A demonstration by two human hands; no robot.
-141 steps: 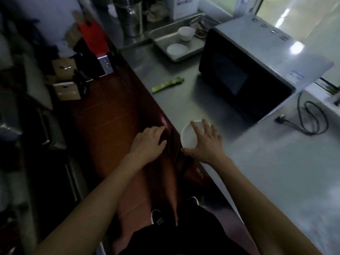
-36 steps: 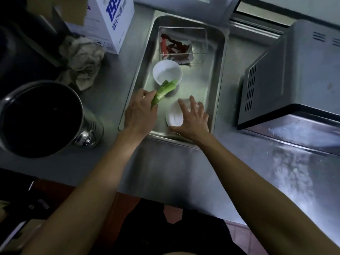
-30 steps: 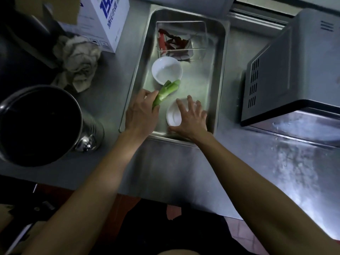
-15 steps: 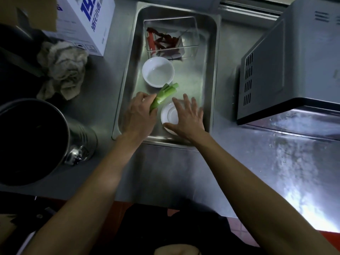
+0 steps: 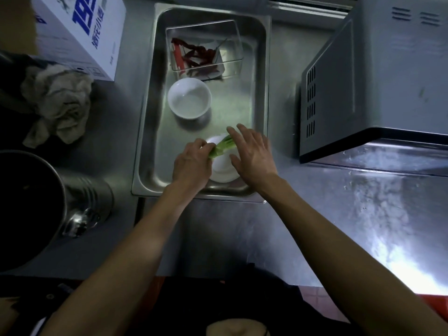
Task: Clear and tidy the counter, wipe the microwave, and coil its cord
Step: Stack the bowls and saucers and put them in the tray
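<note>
Pinching the green stalk (image 5: pixel 221 147) in my left hand (image 5: pixel 192 163) over the near white dish (image 5: pixel 221 169) in the tray (image 5: pixel 145 151); right hand (image 5: pixel 252 154) spread flat just right.

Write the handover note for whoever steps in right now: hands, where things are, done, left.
Left hand pinches the green vegetable stalk over the near white dish in the steel tray.
Right hand is open, fingers resting on that dish.
Second white bowl and a clear container of red chillies sit farther back in the tray.
Done: dish and stalk brought to the tray.
Left: release the stalk, wipe the microwave with the rag, coil its cord (out of view).
</note>
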